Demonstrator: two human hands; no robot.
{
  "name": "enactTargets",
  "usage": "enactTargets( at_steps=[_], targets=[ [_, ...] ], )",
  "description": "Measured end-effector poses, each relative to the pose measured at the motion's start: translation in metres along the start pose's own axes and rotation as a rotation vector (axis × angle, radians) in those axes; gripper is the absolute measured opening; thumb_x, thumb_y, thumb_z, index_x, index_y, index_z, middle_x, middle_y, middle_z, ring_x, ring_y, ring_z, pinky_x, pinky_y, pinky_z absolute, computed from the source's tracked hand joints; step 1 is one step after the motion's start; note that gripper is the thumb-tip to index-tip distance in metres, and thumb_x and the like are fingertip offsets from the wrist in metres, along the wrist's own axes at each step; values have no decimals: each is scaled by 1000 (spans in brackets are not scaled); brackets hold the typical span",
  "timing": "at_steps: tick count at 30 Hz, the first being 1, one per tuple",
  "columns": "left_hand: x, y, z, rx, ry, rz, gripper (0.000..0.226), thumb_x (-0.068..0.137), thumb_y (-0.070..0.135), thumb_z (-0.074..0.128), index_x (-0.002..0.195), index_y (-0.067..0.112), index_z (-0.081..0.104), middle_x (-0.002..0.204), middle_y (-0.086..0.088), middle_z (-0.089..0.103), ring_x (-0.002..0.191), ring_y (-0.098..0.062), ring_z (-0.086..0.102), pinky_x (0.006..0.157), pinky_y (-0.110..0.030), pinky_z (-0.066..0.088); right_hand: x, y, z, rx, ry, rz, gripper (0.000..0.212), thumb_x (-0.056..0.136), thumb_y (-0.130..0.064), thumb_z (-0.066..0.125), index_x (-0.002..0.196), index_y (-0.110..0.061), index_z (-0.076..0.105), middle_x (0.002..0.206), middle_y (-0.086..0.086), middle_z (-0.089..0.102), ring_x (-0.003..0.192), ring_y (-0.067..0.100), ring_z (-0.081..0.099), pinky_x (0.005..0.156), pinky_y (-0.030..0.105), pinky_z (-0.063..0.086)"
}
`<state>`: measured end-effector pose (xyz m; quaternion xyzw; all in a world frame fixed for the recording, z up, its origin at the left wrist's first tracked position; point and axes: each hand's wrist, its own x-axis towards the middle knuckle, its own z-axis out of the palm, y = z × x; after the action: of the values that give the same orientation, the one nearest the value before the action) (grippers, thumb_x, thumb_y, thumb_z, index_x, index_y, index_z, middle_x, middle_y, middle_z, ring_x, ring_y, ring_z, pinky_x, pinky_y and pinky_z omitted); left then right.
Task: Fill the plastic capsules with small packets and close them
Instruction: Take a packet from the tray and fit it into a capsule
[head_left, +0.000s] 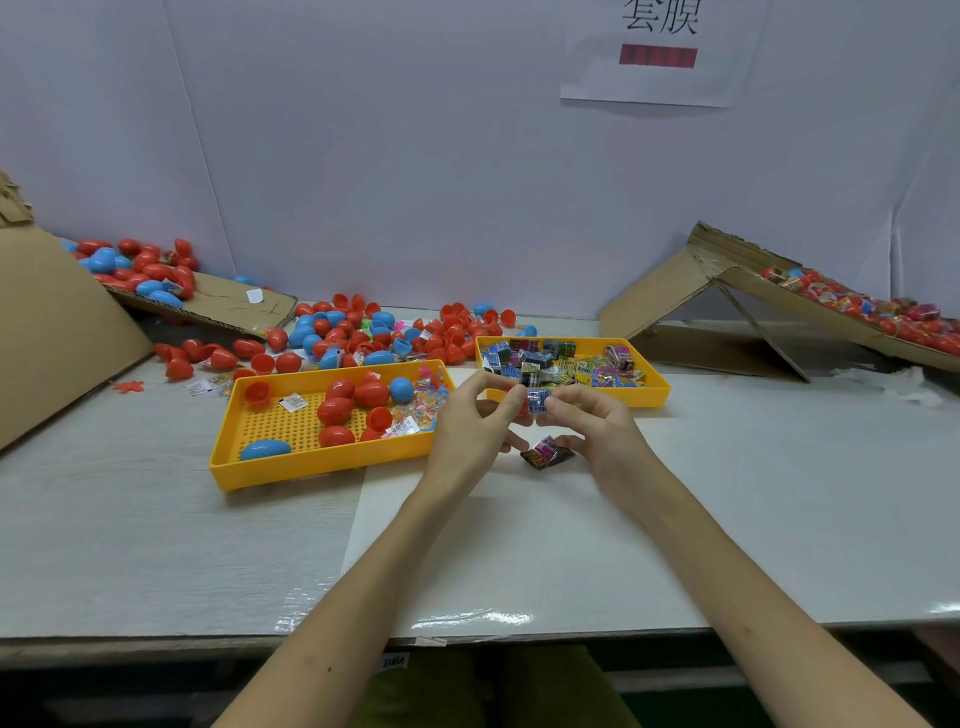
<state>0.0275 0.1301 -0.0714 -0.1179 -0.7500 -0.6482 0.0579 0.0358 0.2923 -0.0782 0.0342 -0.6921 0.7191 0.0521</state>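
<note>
Blue packet (537, 401): pinched between your left hand (475, 421) and right hand (597, 431).
Red capsules (247, 347), ten o'clock: heaps apparently left to fill.

Grey counter (156, 545) with a glossy clear sheet (519, 551) laid over its middle and right. White backdrop panel (415, 182) behind, with a paper sign (660, 85) carrying a red bar at upper right. Cardboard: big slanted sheet (47, 322) far left, flat torn piece (234, 306) just beside it, propped ramp (654, 296) rear right.

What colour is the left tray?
The left tray is yellow, seen best in the head view.
</note>
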Motion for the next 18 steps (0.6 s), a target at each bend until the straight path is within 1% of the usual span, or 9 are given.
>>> enactTargets(
  at_steps=[4,7,10,12,13,16,18],
  targets=[
    [0,0,-1,-10,-12,-5,20,97,33,63,110,17,61,87,-2,76,64,-16,74,62,-31,60,-1,-1,0,-13,-4,-5,3,88,-19,71,86,-17,71,83,-1,72,85,12,70,72,27,50],
    [0,-1,-1,-29,-29,-22,18,97,29,64,110,18,61,88,-3,76,65,-17,74,61,-28,61,-1,-1,1,-13,-12,-7,2,86,-18,72,85,-17,71,83,0,72,84,12,69,72,27,50],
    [0,1,-3,-139,-60,-59,10,98,27,63,105,20,61,84,-2,76,66,-20,75,60,-26,60,-1,-2,1,-1,-15,-22,5,87,-18,72,83,-19,70,85,2,72,85,14,69,72,28,50],
    [-1,2,-5,-208,-78,-91,10,99,27,61,105,19,61,82,-2,77,66,-21,75,60,-25,60,-2,-4,2,22,0,-40,6,87,-21,73,83,-22,69,85,1,72,85,14,70,70,27,50],
    [-1,3,-5,-239,-92,-111,11,100,27,60,106,19,62,82,-4,78,67,-22,75,60,-25,60,-2,-5,2,39,12,-50,6,85,-24,75,86,-24,69,86,-1,73,84,15,71,68,26,50],
    [-2,5,-7,-339,-159,-171,17,101,28,58,111,15,62,90,-9,78,71,-24,75,64,-27,61,-2,-6,1,87,34,-67,27,77,-30,72,104,-26,69,93,-3,73,86,15,71,66,23,50],
    [-3,7,-9,-400,-204,-209,23,101,30,57,116,13,61,96,-11,78,76,-24,76,67,-28,61,-2,-6,0,86,32,-69,32,78,-30,72,110,-26,70,96,-4,73,88,13,70,66,23,50]
  ],
)
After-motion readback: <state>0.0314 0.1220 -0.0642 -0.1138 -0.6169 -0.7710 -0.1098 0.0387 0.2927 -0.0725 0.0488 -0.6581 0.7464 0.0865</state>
